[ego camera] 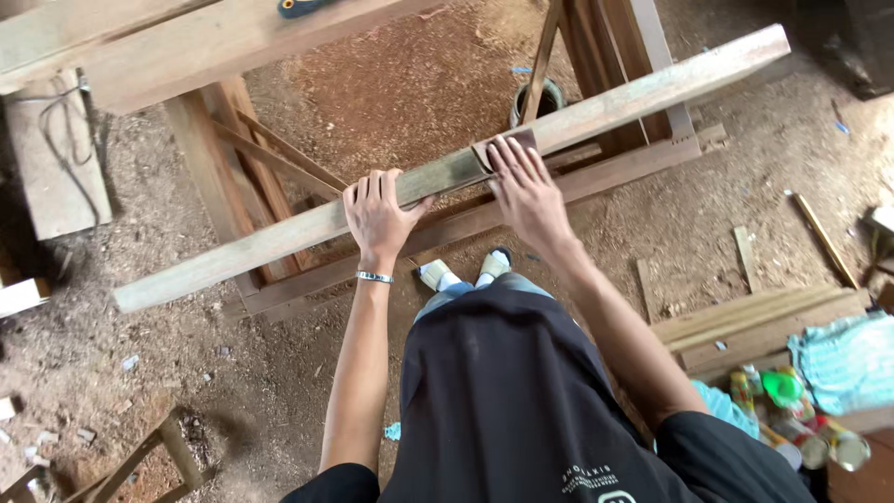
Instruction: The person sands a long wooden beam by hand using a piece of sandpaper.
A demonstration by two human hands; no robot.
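Note:
A long pale wooden plank (279,237) lies slanted across a wooden frame, from lower left to upper right. My left hand (379,216) grips the plank near its middle, fingers curled over the far edge. My right hand (527,189) lies flat on the plank just to the right, fingers spread, pressing a brown sheet of sandpaper (498,149) against the wood. A silver bracelet (374,277) sits on my left wrist. My dark shirt and my feet in light shoes (463,270) show below the plank.
A reddish wooden frame (615,168) carries the plank. A workbench beam (214,42) runs along the top left. Sawdust covers the floor. Loose wood strips (754,312), a teal cloth (852,363) and several cans (801,428) lie at the right. A small can (549,93) stands beyond.

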